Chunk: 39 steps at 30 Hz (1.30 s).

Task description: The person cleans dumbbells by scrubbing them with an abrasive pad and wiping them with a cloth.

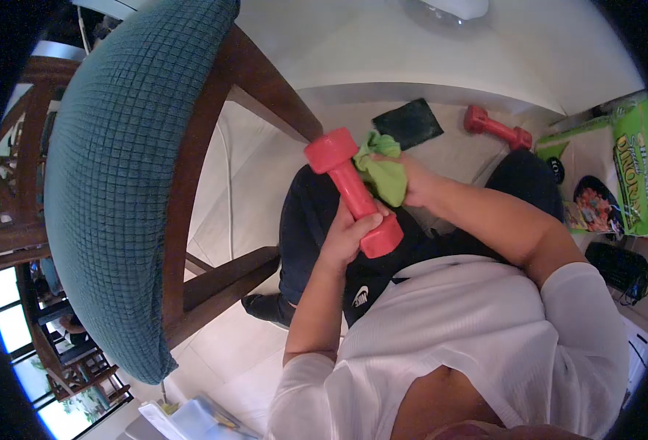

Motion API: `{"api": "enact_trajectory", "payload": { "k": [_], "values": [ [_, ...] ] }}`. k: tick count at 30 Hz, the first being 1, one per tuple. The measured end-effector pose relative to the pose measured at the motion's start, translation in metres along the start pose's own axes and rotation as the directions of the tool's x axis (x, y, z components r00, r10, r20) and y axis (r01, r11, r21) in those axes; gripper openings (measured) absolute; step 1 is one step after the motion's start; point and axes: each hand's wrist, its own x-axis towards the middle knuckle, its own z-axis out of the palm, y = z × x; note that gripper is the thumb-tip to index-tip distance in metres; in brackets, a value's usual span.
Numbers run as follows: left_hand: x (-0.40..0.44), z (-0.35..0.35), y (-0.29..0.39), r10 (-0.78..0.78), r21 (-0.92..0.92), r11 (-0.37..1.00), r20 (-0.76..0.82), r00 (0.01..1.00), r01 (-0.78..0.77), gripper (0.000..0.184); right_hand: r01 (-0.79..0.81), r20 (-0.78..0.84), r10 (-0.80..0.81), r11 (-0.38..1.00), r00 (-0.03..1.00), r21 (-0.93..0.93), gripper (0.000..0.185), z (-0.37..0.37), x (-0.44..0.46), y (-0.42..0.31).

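Observation:
A red dumbbell (348, 183) is held slantwise above my lap, one head toward the floor ahead and the other near my waist. My left hand (348, 233) is closed around its handle beside the nearer head. In my right hand (414, 180) a bunched green cloth (383, 172) is gripped, lying against or right beside the dumbbell's handle and farther head. Most of the right fingers are hidden by the cloth.
A second red dumbbell (497, 127) and a dark flat square (409, 123) lie on the floor ahead. To the left stands a wooden chair with a teal cover (122, 183). On the right are a green rice bag (635, 172) and a black object (617, 270).

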Motion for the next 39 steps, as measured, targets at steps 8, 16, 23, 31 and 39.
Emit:
{"api": "enact_trajectory", "payload": {
  "k": [8,16,23,31,39],
  "values": [
    [0.0,0.005,0.0,-0.052,0.045,0.997,-0.128,0.99,0.058,0.063,0.131,0.041,-0.125,0.909,0.991,-0.396,0.036,0.048,-0.016,0.004],
    [0.004,0.004,-0.005,0.038,0.017,0.999,-0.083,0.996,-0.037,0.069,0.147,-0.032,-0.169,0.926,0.985,-0.348,0.028,0.048,-0.02,0.006],
    [0.0,0.009,0.001,0.036,-0.015,0.999,-0.079,0.996,-0.037,0.068,0.173,-0.106,-0.22,0.924,0.97,-0.34,0.025,0.039,-0.006,0.007],
    [0.004,0.0,0.005,0.012,-0.174,0.985,-0.013,1.0,-0.014,0.038,-0.263,-0.197,-0.408,-0.113,0.892,-0.958,0.043,-0.071,-0.032,-0.091],
    [0.008,-0.004,0.019,-0.054,-0.255,0.966,0.002,0.999,0.052,0.042,-0.317,-0.179,-0.264,-0.702,0.948,-0.638,0.058,-0.084,-0.062,-0.107]
  ]
}}
